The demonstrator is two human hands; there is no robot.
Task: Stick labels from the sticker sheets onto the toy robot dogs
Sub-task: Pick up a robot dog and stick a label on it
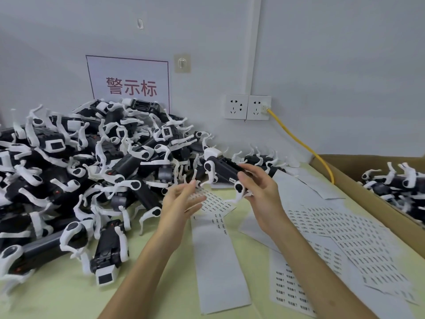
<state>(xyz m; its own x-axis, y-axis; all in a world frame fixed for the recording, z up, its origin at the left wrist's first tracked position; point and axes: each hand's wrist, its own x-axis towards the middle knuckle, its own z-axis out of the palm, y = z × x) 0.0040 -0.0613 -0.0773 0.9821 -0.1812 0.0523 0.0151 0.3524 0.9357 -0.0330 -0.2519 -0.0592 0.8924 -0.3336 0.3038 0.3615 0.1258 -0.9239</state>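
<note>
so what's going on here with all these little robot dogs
A person is labelling toy robot dogs. The right hand grips one dog above the sticker sheets, a small white label showing on its side. The left hand hangs open beside it. A pile sits left; a cardboard box holds more at right.

- A pale grey-white wall [345, 54] closes the back of the scene, evenly lit with no hard shadows.
- A white sign [131, 86] with a thin red frame and three large red characters is fixed to it.
- A small adhesive hook [182, 63] sits just right of the sign.
- Two white sockets [248, 107] lie side by side under a vertical white conduit [254, 42].
- A yellow cable [299, 141] runs down rightward from the right socket.
- The surface [161, 284] is pale yellow-green.
</note>
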